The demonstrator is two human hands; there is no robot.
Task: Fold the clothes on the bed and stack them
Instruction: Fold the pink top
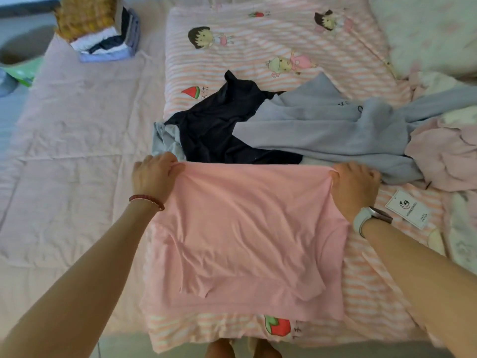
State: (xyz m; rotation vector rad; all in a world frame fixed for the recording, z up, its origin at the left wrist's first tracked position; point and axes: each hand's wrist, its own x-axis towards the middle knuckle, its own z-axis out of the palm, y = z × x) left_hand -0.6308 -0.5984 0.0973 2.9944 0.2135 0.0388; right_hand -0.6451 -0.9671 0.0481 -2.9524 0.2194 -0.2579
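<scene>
A bed fills the view, spread with a pink striped cartoon-print quilt [284, 40] over a plain pale pink sheet [77, 140]. On the near part of the quilt lies a pink garment [245, 241], laid flat with its far edge folded over. The left hand [152, 174] pinches the far left corner of that garment, fingers curled round the cloth; a red bead bracelet [147, 201] circles its wrist. The right hand [356, 184] grips the far right corner the same way, a white-strapped watch [366, 218] on its wrist. Just beyond the pink garment lie a dark navy garment [219, 125] and, partly over it, a grey-blue garment [322, 130]. Right of the pink garment rests a white hang tag [407, 209]. Far beyond it to the left, a stack of folded clothes [108, 42] sits on the sheet.
</scene>
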